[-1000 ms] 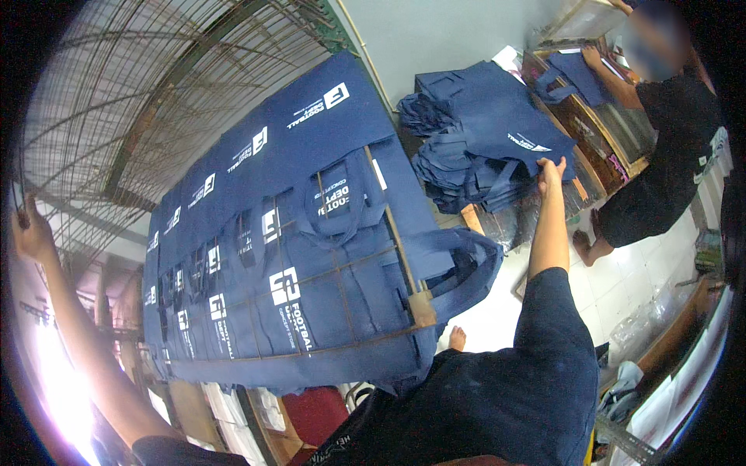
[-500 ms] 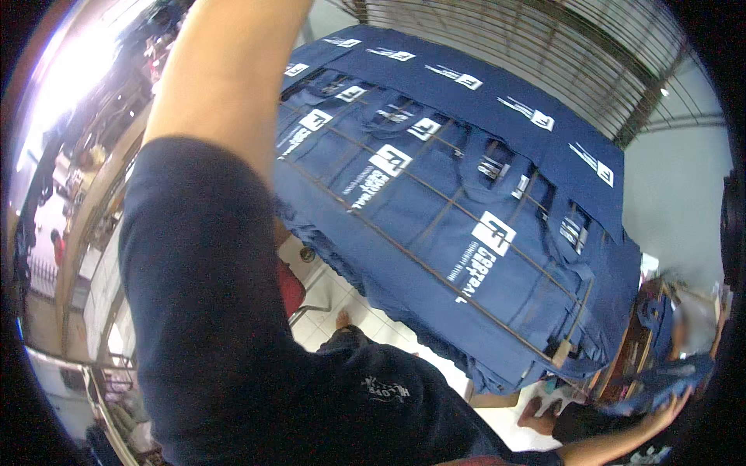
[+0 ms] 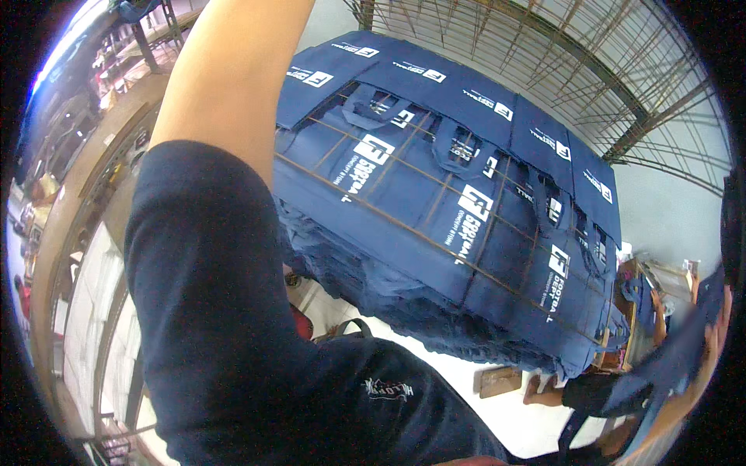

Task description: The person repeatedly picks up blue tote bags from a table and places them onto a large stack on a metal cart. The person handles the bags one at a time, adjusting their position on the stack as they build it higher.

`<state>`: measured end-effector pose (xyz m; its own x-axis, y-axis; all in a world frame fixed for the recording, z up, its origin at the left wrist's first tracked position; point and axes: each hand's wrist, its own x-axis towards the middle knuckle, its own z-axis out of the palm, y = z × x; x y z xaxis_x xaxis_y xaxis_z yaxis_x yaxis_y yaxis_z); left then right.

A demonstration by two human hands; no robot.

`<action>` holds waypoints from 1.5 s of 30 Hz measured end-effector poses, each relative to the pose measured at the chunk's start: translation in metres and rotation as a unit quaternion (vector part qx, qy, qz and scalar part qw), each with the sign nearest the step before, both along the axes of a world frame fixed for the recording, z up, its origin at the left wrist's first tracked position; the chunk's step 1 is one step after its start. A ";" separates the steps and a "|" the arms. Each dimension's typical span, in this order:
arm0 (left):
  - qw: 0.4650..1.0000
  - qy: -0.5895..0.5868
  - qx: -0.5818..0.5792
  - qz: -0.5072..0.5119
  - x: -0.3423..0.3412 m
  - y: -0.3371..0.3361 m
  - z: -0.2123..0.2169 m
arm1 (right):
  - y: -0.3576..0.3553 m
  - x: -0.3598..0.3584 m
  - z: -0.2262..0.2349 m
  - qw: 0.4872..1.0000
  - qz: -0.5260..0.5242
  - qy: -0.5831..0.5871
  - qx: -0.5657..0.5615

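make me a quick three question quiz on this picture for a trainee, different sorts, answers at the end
1. Multiple choice: What does the person's right hand hold?
a) a wooden stick
b) a navy bag
c) a red cushion

2. True or false: The person's left hand shows in the picture.

3. Fill the gap: The logos printed on the laid-out bags are ____ in colour.

Key:
1. b
2. False; the left forearm runs out past the top edge, so the hand is out of sight.
3. white
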<state>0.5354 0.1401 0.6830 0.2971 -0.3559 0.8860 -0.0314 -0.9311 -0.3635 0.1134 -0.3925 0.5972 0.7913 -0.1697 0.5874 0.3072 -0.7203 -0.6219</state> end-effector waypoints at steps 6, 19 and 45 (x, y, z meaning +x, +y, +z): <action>0.991 0.108 -0.056 0.063 0.000 0.069 0.006 | 0.205 0.144 0.024 0.966 0.191 0.160 -0.066; 0.976 0.212 -0.047 -0.027 0.025 0.084 0.039 | 0.355 0.289 -0.003 0.918 0.394 0.041 0.016; 0.970 0.237 -0.059 -0.016 0.003 0.087 0.030 | 0.364 0.356 -0.218 0.870 0.123 0.278 0.387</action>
<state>0.5385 0.2275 0.7131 0.6710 -0.2755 0.6884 -0.1977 -0.9613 -0.1920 0.4694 -0.0284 0.3792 0.9850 -0.1296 -0.1139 -0.1115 0.0257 -0.9934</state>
